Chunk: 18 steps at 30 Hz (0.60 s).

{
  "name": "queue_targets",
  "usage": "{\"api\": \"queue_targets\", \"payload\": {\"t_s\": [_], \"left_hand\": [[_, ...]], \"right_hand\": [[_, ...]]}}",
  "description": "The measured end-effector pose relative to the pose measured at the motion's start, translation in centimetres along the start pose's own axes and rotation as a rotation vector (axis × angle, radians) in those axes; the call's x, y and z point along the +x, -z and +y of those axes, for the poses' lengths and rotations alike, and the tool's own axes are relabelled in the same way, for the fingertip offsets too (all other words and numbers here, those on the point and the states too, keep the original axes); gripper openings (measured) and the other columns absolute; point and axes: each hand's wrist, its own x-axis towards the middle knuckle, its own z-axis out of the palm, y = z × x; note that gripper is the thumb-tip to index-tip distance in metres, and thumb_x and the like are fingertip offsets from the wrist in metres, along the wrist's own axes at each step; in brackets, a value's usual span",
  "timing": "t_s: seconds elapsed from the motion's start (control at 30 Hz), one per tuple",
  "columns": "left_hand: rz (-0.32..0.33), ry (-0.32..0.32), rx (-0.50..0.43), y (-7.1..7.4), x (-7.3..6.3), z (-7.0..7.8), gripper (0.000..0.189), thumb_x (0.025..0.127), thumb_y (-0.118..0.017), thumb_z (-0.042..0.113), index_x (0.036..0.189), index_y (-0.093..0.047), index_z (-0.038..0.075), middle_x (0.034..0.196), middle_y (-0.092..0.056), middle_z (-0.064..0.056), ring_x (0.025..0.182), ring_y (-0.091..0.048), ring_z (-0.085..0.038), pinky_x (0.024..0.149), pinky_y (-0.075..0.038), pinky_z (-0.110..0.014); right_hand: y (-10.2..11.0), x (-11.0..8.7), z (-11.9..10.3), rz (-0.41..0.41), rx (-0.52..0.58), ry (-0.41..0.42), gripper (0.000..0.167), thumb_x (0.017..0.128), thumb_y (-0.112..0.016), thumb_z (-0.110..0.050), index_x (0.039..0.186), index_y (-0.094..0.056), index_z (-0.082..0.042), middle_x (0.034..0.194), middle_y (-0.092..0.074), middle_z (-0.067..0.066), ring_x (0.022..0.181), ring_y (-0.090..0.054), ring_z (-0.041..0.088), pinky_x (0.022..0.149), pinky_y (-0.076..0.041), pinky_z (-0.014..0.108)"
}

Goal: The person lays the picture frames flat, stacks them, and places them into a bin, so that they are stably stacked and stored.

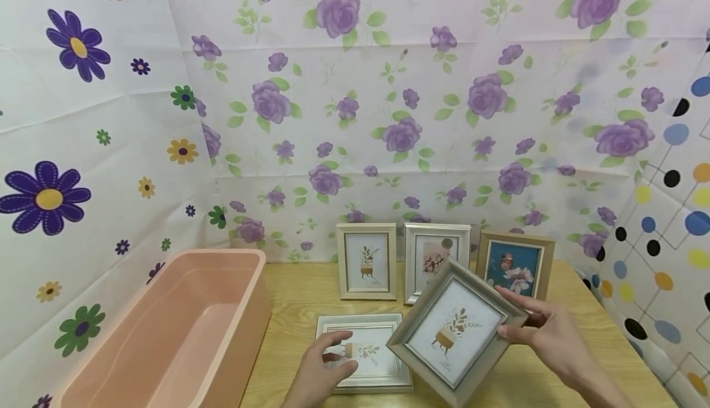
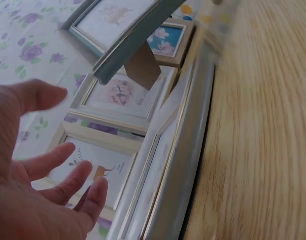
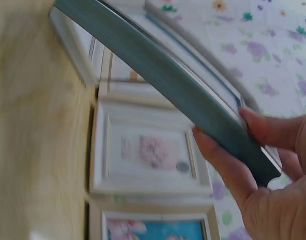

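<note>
My right hand (image 1: 554, 334) grips one corner of a grey-silver picture frame (image 1: 413, 362), thumb on the front, fingers behind. That frame is tilted in the air, its potted-plant print (image 1: 452, 334) facing me; the left wrist view shows a brown stand (image 2: 143, 65) at its back. Over a silver picture frame (image 1: 396, 368) lying flat on the table, my left hand (image 1: 322, 368) hovers with fingers spread and loosely bent, holding nothing. The held frame overlaps the flat one's right side in the head view.
Along the back stand a cream picture frame (image 1: 344, 266), a silver-white one with a pink flower print (image 1: 409, 266), and a tan one (image 1: 546, 266) with a blue picture. A pink plastic tub (image 1: 252, 315) occupies the left of the wooden table (image 1: 302, 285). Flowered sheets (image 1: 388, 198) hang behind.
</note>
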Motion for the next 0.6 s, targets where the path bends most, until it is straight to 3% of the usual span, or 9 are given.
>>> {"api": "queue_targets", "payload": {"t_s": [0.1, 0.23, 0.3, 0.37, 0.47, 0.53, 0.6], "left_hand": [[-0.077, -0.025, -0.132, -0.1, 0.2, 0.1, 0.064, 0.098, -0.078, 0.015, 0.153, -0.054, -0.008, 0.159, -0.052, -0.033, 0.144, -0.053, -0.044, 0.103, -0.056, -0.022], [-0.222, -0.054, -0.343, -0.7, 0.7, -0.3, 0.081, 0.106, -0.066, 0.021, 0.163, -0.025, -0.019, 0.165, -0.037, -0.041, 0.149, -0.051, -0.032, 0.111, -0.051, -0.019], [-0.321, -0.057, -0.461, -1.1, 0.9, -0.9, 0.093, 0.108, -0.062, 0.029, 0.165, -0.008, -0.02, 0.167, -0.034, -0.041, 0.148, -0.052, -0.022, 0.116, -0.048, -0.02], [-0.404, -0.064, -0.566, -1.8, 1.1, -1.4, 0.104, 0.108, -0.06, 0.038, 0.166, 0.005, -0.018, 0.171, -0.031, -0.036, 0.146, -0.053, -0.014, 0.119, -0.047, -0.023], [-0.494, -0.086, -0.646, -2.6, 1.3, -2.0, 0.109, 0.107, -0.056, 0.05, 0.168, 0.008, -0.014, 0.176, -0.034, -0.021, 0.147, -0.051, -0.005, 0.124, -0.04, -0.024], [-0.518, -0.101, -0.658, -2.9, 1.3, -2.0, 0.106, 0.106, -0.054, 0.054, 0.171, 0.0, -0.009, 0.177, -0.036, -0.01, 0.15, -0.047, -0.004, 0.126, -0.036, -0.027], [-0.544, -0.089, -0.653, -3.0, 1.3, -2.0, 0.095, 0.106, -0.051, 0.056, 0.175, -0.011, 0.004, 0.174, -0.039, 0.004, 0.154, -0.04, -0.003, 0.128, -0.028, -0.029]], "right_hand": [[-1.0, -0.6, -0.2, 0.011, 0.095, -0.099, 0.078, 0.09, -0.087, -0.006, 0.161, -0.054, -0.014, 0.163, -0.056, 0.021, 0.09, -0.079, 0.018, 0.082, -0.069, 0.036], [-2.2, -1.5, -0.4, 0.022, 0.199, -0.203, 0.079, 0.092, -0.086, -0.007, 0.162, -0.053, -0.022, 0.176, -0.034, 0.021, 0.096, -0.078, 0.017, 0.087, -0.068, 0.037], [-2.8, -2.0, -0.6, 0.028, 0.235, -0.245, 0.079, 0.092, -0.087, -0.007, 0.161, -0.054, -0.026, 0.178, -0.031, 0.019, 0.096, -0.078, 0.017, 0.089, -0.068, 0.037], [-3.3, -2.4, -0.7, 0.039, 0.275, -0.283, 0.08, 0.091, -0.087, -0.006, 0.16, -0.056, -0.029, 0.175, -0.039, 0.016, 0.099, -0.079, 0.017, 0.09, -0.068, 0.039], [-4.2, -2.9, -0.7, 0.049, 0.32, -0.327, 0.077, 0.09, -0.087, -0.004, 0.156, -0.061, -0.036, 0.165, -0.052, 0.01, 0.102, -0.079, 0.017, 0.09, -0.068, 0.039], [-4.6, -3.2, -0.8, 0.055, 0.337, -0.341, 0.076, 0.09, -0.086, -0.004, 0.153, -0.062, -0.038, 0.155, -0.062, 0.006, 0.105, -0.08, 0.018, 0.089, -0.068, 0.039], [-5.1, -3.4, -0.9, 0.059, 0.344, -0.348, 0.075, 0.091, -0.086, -0.004, 0.153, -0.062, -0.039, 0.149, -0.067, 0.005, 0.104, -0.081, 0.019, 0.088, -0.068, 0.039]]}}
